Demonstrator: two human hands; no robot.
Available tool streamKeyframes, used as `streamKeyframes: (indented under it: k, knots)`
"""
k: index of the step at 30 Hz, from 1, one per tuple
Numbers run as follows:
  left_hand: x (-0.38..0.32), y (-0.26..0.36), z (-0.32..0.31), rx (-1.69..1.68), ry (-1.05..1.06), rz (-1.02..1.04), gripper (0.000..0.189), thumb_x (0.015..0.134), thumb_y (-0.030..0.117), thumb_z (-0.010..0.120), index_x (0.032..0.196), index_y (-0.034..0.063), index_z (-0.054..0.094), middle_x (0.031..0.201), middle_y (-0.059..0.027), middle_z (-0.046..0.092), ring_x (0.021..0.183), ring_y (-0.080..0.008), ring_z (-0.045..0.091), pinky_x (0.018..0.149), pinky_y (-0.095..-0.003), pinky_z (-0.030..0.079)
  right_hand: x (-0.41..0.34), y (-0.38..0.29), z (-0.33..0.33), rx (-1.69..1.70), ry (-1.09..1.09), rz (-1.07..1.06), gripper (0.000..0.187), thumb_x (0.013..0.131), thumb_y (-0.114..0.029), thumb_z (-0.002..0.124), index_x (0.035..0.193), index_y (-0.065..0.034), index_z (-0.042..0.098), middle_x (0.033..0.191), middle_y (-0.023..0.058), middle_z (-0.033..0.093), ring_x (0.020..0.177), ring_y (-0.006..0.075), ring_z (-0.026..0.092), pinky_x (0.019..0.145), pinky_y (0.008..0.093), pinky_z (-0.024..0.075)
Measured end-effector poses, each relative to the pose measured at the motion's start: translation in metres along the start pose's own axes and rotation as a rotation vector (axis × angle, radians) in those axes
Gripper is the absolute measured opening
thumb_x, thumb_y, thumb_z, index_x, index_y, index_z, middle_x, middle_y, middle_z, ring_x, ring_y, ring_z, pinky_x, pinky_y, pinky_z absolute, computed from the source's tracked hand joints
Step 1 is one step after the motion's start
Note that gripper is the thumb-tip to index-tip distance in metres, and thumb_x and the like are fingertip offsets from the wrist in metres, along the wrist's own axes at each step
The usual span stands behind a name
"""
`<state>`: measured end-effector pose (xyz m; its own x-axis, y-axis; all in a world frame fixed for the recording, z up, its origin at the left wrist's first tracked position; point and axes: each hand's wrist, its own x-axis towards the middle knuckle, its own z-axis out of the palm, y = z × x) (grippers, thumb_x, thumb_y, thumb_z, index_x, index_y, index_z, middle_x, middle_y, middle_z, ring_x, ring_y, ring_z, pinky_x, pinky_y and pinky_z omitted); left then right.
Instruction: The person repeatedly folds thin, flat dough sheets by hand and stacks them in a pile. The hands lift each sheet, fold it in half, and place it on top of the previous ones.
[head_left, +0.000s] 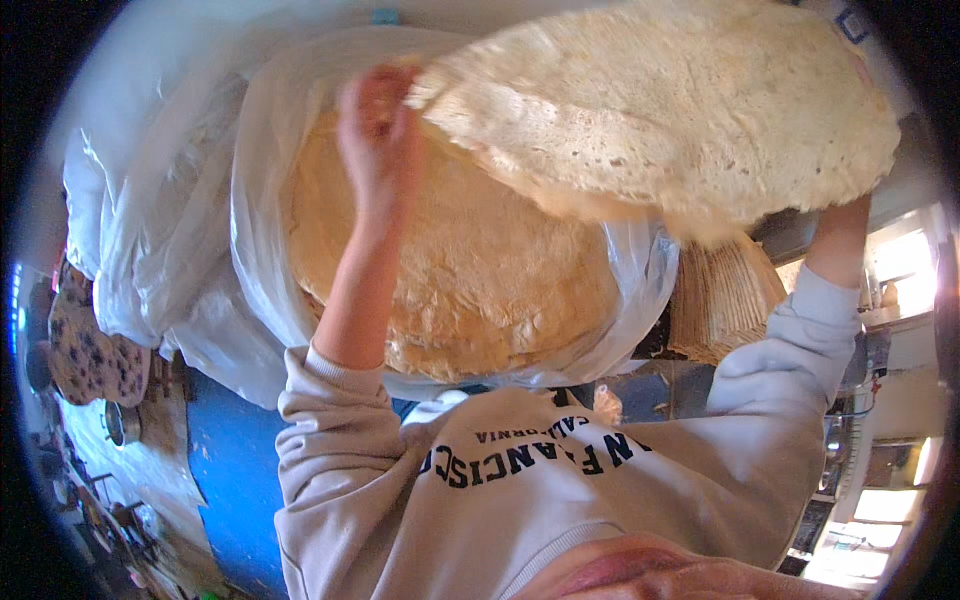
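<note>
A large, thin round flatbread (660, 112) is raised at the upper right, tilted and blurred along its lower edge. My left hand (381, 105), blurred, has its fingers closed at the bread's left edge. At the other end, my right wrist (841, 244) goes in behind the sheet. The bread hides that hand's fingers, though this side is held up there. Below lies a thick pile of similar flatbreads (502, 277) inside an open clear plastic bag (262, 202). My left forearm crosses over the pile.
More bunched plastic sheeting (172, 202) spreads to the left. A stack of folded flatbreads (720, 300) stands at the right of the bag. Beneath is a blue surface (232, 465). A spotted cloth-like item (97, 337) and a round metal container (121, 424) are farther left. Bright windows (904, 262) are at right.
</note>
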<state>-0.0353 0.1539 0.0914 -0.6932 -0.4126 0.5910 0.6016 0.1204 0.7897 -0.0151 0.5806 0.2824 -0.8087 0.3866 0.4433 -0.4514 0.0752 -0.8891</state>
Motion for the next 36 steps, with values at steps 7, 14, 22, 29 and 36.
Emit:
streamKeyframes:
  k: [7, 14, 22, 29, 36]
  knots:
    - [-0.061, 0.033, -0.046, 0.361, 0.225, 1.344, 0.035, 0.086, 0.043, 0.067, 0.116, 0.0269, 0.066, 0.132, -0.0008, 0.056, 0.120, -0.0222, 0.053, 0.107, -0.0516, 0.029, -0.033, 0.055, -0.002, 0.311, -0.123, 0.369, 0.055, 0.103, -0.041, 0.045, 0.144, -0.0041, 0.047, 0.141, 0.0096, 0.054, 0.126, 0.0240, 0.054, 0.105, 0.0376, 0.0453]
    - [-0.147, -0.003, -0.156, 0.811, -0.561, 1.051, 0.038, 0.083, 0.033, 0.070, 0.121, 0.0332, 0.067, 0.140, 0.0062, 0.053, 0.135, -0.0233, 0.047, 0.116, -0.0556, 0.025, -0.117, 0.198, -0.042, 0.078, -0.246, 0.794, 0.057, 0.104, -0.045, 0.040, 0.151, -0.0137, 0.038, 0.143, 0.0113, 0.052, 0.130, 0.0254, 0.049, 0.110, 0.0405, 0.0387]
    - [-0.122, -0.015, -0.158, 1.053, -0.876, 0.446, 0.046, 0.078, 0.005, 0.065, 0.122, 0.0189, 0.069, 0.143, -0.0021, 0.054, 0.131, -0.0248, 0.052, 0.108, -0.0438, 0.039, -0.192, 0.201, -0.077, -0.338, -0.556, 0.345, 0.073, 0.084, 0.005, 0.055, 0.153, -0.0100, 0.033, 0.150, 0.0105, 0.043, 0.137, 0.0227, 0.045, 0.114, 0.0368, 0.0357]
    - [-0.079, 0.003, -0.172, 0.827, -1.140, 0.099, 0.028, 0.075, 0.002, 0.068, 0.101, 0.0102, 0.076, 0.105, -0.0053, 0.074, 0.113, -0.0264, 0.065, 0.097, -0.0405, 0.049, -0.187, 0.176, -0.060, -1.126, -0.832, -0.473, 0.040, 0.069, 0.002, 0.074, 0.104, -0.0174, 0.074, 0.136, 0.0019, 0.059, 0.144, 0.0278, 0.037, 0.121, 0.0470, 0.0231]
    - [-0.012, -0.021, -0.171, 0.632, -1.019, -0.644, 0.014, 0.082, 0.002, 0.072, 0.096, -0.0021, 0.070, 0.088, -0.0055, 0.072, 0.090, -0.0116, 0.064, 0.078, -0.0276, 0.052, -0.128, 0.212, -0.047, -0.678, -0.649, 0.023, 0.010, 0.094, -0.013, 0.065, 0.099, -0.0052, 0.068, 0.103, 0.0010, 0.071, 0.105, 0.0139, 0.061, 0.104, 0.0339, 0.0389]
